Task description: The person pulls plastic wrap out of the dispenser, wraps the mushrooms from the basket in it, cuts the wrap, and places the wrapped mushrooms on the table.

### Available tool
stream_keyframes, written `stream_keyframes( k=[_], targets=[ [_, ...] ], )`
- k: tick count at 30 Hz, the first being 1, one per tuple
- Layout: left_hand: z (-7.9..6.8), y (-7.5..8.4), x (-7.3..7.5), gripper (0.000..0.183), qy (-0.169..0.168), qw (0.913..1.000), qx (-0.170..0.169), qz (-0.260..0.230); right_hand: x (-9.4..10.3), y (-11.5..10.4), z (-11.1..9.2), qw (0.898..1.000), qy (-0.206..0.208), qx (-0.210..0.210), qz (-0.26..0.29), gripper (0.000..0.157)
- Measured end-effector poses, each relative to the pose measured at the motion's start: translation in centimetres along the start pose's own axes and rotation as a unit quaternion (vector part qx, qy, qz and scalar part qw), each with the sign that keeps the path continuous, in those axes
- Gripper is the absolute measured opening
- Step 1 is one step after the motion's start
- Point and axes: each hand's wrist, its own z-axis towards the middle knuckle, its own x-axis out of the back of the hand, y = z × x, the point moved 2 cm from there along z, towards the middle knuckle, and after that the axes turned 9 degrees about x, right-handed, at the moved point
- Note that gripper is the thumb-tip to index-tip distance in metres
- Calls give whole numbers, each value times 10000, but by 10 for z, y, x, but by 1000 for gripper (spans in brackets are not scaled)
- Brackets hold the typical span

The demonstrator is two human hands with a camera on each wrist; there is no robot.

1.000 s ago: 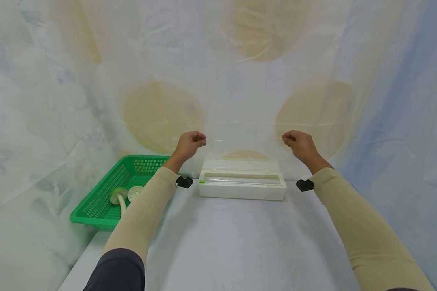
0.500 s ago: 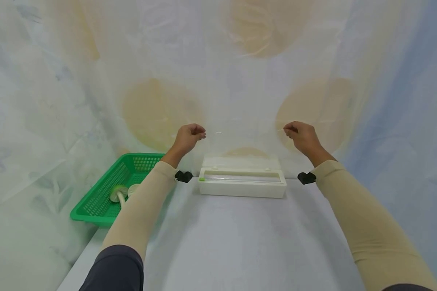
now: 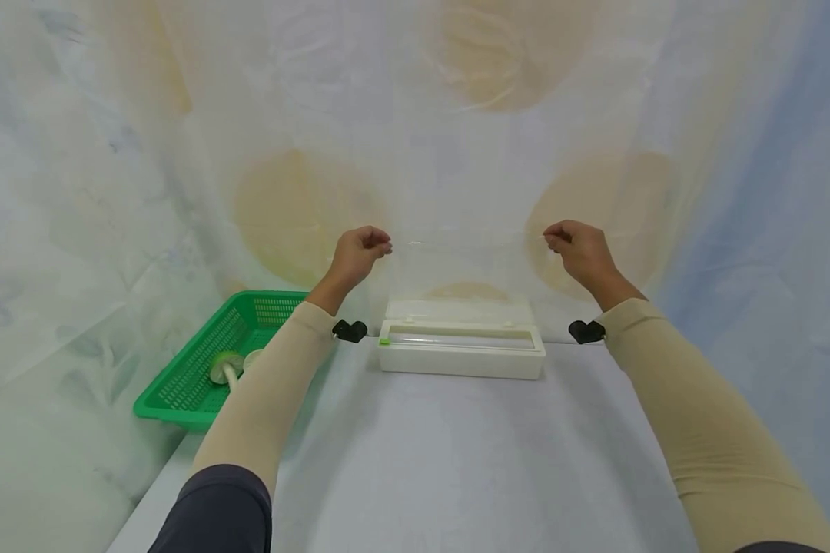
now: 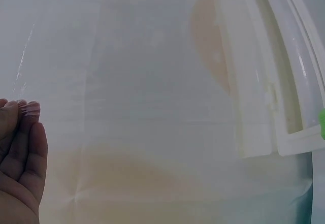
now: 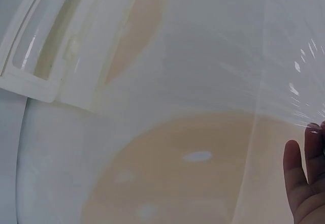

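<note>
A sheet of clear cling film [image 5: 297, 67] stretches between my two raised hands; only its glints and fine creases show. My left hand [image 3: 355, 257] pinches one corner with thumb and fingertips, and creases gather there in the left wrist view. On the other side my right hand [image 3: 582, 250] pinches the film, which fans out in tight wrinkles from the fingertips in the right wrist view. Below and between the hands stands a white cling film dispenser [image 3: 459, 363] with its lid [image 3: 459, 310] tipped back. Inside lies the film roll [image 3: 465, 341]. A green slider [image 3: 384, 342] sits at its left end.
A green plastic basket [image 3: 169, 411] stands at the table's left, partly behind my left forearm. Mushroom-shaped pieces [image 3: 227, 367] with pale stems lie in it. The white table [image 3: 470, 461] meets a plastic-covered wall [image 3: 456, 169] with tan circles behind the dispenser.
Both hands have risen a little, still pinching the film, and the right hand has shifted slightly to the right. The dispenser and basket stay in place.
</note>
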Motion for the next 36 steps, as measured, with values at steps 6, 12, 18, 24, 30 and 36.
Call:
stream_keyframes(
  k=[6, 12, 18, 24, 30, 36],
  targets=[
    [-1, 8, 4, 12, 79, 9999, -69, -17, 6, -5, 4, 10000, 77, 52, 16, 23],
    [1, 16, 9, 12, 106, 9998, -102, -125, 12, -13, 9, 9999, 87, 120, 19, 24],
    [6, 23, 11, 14, 174, 9994, -154, -243, 18, -17, 16, 9995, 167, 251, -122, 26],
    [7, 28, 12, 14, 204, 9990, -146, -365, 22, -21, 19, 9993, 173, 214, -240, 27],
    [9, 35, 14, 11, 374, 9973, -486, -412, 27, -27, 21, 9989, 236, 248, -324, 29],
    [5, 43, 18, 11, 367, 9961, -580, -554, 31, -30, 24, 9988, 303, 181, -325, 31]
  ],
)
